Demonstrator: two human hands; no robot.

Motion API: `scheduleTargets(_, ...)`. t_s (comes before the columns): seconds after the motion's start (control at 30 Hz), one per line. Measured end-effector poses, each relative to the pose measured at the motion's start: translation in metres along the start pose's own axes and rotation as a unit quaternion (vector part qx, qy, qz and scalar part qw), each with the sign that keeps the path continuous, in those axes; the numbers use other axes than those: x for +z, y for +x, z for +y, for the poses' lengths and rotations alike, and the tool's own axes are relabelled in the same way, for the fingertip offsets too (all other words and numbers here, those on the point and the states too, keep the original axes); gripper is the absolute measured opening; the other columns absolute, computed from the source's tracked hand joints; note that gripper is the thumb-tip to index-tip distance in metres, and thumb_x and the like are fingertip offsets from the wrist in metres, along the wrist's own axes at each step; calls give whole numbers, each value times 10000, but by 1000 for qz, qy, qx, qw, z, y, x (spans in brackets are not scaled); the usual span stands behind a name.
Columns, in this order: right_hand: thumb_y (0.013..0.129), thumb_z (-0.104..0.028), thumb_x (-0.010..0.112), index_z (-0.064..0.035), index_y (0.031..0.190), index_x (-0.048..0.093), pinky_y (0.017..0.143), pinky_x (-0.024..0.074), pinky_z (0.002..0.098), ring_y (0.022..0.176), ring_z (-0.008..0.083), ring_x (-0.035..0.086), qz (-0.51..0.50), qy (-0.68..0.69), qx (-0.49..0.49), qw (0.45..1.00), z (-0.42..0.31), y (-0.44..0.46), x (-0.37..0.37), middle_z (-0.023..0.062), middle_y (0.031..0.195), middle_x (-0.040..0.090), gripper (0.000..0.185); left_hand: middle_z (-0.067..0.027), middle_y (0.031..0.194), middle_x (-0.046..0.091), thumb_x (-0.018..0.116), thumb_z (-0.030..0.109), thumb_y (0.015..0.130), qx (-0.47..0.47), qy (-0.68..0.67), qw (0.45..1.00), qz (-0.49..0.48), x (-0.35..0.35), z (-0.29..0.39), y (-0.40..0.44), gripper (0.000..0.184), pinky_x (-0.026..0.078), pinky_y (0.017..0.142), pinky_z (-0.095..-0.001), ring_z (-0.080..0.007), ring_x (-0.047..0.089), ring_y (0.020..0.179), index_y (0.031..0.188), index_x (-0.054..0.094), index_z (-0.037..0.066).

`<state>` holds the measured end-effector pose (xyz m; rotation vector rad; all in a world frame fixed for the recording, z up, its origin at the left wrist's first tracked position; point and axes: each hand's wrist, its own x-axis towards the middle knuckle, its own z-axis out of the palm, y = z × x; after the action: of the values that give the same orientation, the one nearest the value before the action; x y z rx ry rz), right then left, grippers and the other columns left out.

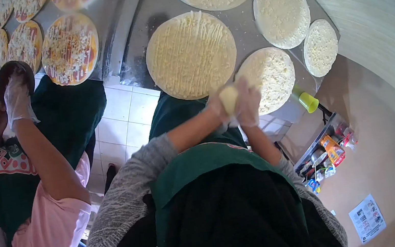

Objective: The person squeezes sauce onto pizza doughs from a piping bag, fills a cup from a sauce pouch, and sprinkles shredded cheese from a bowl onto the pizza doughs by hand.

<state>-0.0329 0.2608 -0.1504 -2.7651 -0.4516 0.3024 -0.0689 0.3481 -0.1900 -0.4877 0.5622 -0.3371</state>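
My left hand (217, 107) and my right hand (247, 103), both in clear gloves and blurred by motion, are closed around a pale yellow rounded thing (229, 100). Its kind is unclear; it could be a lump or a filled bag. They are at the near edge of the metal table. Just beyond lies a pizza base (192, 54) with grated cheese and thin pale lines across it. Right beside my right hand is another cheese-covered pizza base (270, 80), its edge partly hidden by the hand.
More cheese-topped bases (282, 13) lie on the metal table (244, 25). At left, a co-worker's gloved hand (19, 97) holds a dark round container near pizzas (70, 49) with red sauce. A yellow-green cup (307, 101) and a rack of packets (333, 150) are at right.
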Motion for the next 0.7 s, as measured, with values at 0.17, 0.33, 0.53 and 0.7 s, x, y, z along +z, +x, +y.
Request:
scheduleTargets(0.17, 809, -168, 449, 16, 1119, 473, 608, 365, 459, 704, 360, 518, -13, -38, 51, 998, 5, 40, -6, 209, 772, 554, 361, -143, 1067, 567, 325, 379, 880, -6, 91, 988, 124, 6, 17, 42, 417, 433, 886, -407, -290, 553, 984, 1079, 534, 78)
scheduleTargets(0.33, 891, -325, 424, 23, 769, 577, 536, 347, 403, 586, 260, 493, 77, 344, 282, 892, -30, 113, -52, 177, 618, 519, 399, -55, 784, 634, 397, 384, 868, 31, 239, 940, 241, 73, 25, 90, 342, 522, 667, -340, -250, 624, 695, 869, 614, 120)
scheduleTargets(0.53, 885, -224, 408, 34, 1150, 478, 724, 342, 480, 815, 366, 482, -68, 160, 214, 961, -5, 2, -15, 245, 899, 538, 376, -135, 1128, 547, 291, 386, 895, 94, 352, 925, 109, -86, -15, 9, 466, 394, 938, -389, -270, 534, 1042, 1157, 489, 54)
scheduleTargets(0.7, 903, -277, 419, 1, 843, 573, 491, 382, 395, 592, 259, 521, 17, 234, 233, 944, -10, 87, -44, 155, 687, 548, 324, -73, 881, 628, 427, 357, 862, 22, 139, 973, 182, 5, 19, 104, 333, 509, 703, -351, -217, 620, 761, 957, 583, 78)
